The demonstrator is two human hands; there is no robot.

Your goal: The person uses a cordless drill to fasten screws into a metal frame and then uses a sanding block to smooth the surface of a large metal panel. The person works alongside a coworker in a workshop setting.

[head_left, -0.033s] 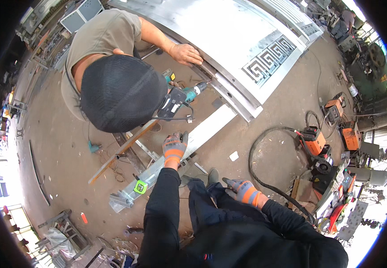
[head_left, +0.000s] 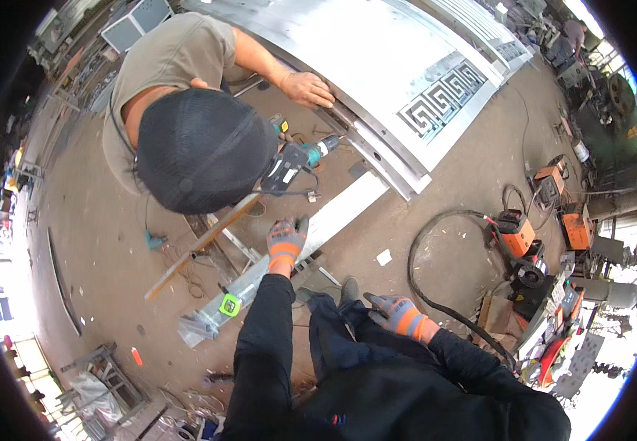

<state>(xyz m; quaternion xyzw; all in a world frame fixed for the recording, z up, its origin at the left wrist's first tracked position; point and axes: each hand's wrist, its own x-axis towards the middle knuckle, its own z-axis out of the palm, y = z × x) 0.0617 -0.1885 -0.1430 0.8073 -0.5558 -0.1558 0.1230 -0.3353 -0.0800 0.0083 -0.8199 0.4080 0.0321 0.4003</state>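
My left hand, in a grey and orange glove, lies on a long pale metal bar with its fingers laid out; their tips are partly hidden. My right hand, gloved alike, hangs beside my leg with its fingers apart and nothing in it. A bright green tape measure sits on the bar's near left end. Across from me, a co-worker in a dark cap bends over a teal power drill pointed at a metal frame edge. The co-worker's hand rests on that edge.
A large metal panel with a key-pattern border lies at the far side. To the right stand orange machines with a thick black cable on the floor. A rusty bar and another teal tool are left.
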